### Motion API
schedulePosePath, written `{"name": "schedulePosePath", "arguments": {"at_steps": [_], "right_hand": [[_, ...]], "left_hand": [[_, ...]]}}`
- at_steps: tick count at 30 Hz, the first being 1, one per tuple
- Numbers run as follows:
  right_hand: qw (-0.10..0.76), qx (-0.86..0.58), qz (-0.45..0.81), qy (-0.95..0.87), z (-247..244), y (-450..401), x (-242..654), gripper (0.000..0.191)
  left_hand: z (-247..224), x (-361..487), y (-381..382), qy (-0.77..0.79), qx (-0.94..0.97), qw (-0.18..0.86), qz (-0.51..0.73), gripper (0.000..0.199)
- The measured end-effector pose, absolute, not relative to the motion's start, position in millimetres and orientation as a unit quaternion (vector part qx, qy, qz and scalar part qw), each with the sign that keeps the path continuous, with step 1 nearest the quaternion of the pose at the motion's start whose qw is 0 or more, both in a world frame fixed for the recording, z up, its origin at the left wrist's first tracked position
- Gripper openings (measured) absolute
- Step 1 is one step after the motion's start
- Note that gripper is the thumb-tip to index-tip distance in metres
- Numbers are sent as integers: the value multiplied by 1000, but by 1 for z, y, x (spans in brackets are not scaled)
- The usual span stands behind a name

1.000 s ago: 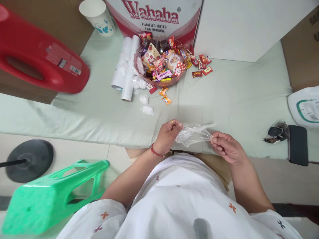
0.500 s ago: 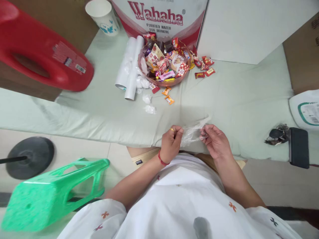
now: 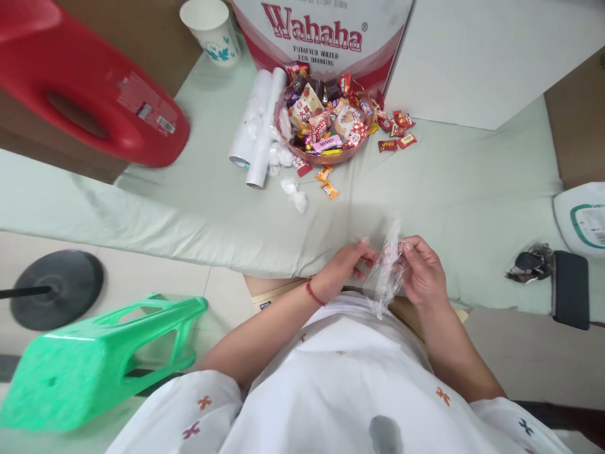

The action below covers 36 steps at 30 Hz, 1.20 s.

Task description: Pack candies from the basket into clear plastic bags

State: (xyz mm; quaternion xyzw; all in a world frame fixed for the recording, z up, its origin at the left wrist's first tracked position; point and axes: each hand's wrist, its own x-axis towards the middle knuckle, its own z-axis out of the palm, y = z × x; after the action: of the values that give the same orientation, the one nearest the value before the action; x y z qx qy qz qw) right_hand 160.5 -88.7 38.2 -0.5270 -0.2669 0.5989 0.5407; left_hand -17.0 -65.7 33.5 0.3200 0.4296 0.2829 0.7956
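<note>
A clear, crinkled plastic bag [image 3: 385, 274] hangs between my hands, near the cloth's front edge. My right hand [image 3: 423, 271] pinches its right side between thumb and fingers. At its left side is my left hand [image 3: 347, 268], fingers apart and partly behind the film, not closed on it. Beyond them, small crumpled plastic bundles [image 3: 295, 194] lie in front of two white rolls [image 3: 259, 132]. A pink-rimmed bowl [image 3: 326, 159] full of wrapped sweets stands beside the rolls, with two orange-wrapped sweets [image 3: 329, 189] in front of it.
A Wahaha carton [image 3: 326, 38] stands behind the bowl. On the left are a red jug [image 3: 142, 120], a paper cup [image 3: 215, 38] and, lower down, a green stool [image 3: 70, 372]. Keys [image 3: 529, 261], a dark phone [image 3: 571, 290] and a white bottle [image 3: 583, 217] lie at the right.
My left hand has let go of the plastic and opened. The bag now hangs more upright and spread out from my right hand. The view has shifted slightly.
</note>
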Motion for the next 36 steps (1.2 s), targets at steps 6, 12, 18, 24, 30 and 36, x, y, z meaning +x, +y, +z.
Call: {"name": "schedulePosePath", "arguments": {"at_steps": [6, 12, 18, 24, 30, 36], "right_hand": [[503, -568, 542, -360, 30, -96, 164, 33], [497, -646, 422, -397, 27, -99, 158, 32], [502, -674, 348, -417, 30, -95, 153, 32], [505, -687, 338, -399, 27, -94, 162, 34], [521, -705, 299, -378, 22, -84, 181, 34], [534, -714, 313, -327, 27, -91, 197, 34]], "left_hand": [[36, 9, -56, 415, 188, 823, 338, 33], [29, 28, -55, 517, 249, 698, 429, 22], [18, 28, -51, 590, 492, 447, 458, 25], [10, 18, -41, 589, 534, 382, 471, 25], [3, -1, -24, 623, 521, 337, 476, 22], [5, -17, -34, 638, 473, 392, 465, 24]]}}
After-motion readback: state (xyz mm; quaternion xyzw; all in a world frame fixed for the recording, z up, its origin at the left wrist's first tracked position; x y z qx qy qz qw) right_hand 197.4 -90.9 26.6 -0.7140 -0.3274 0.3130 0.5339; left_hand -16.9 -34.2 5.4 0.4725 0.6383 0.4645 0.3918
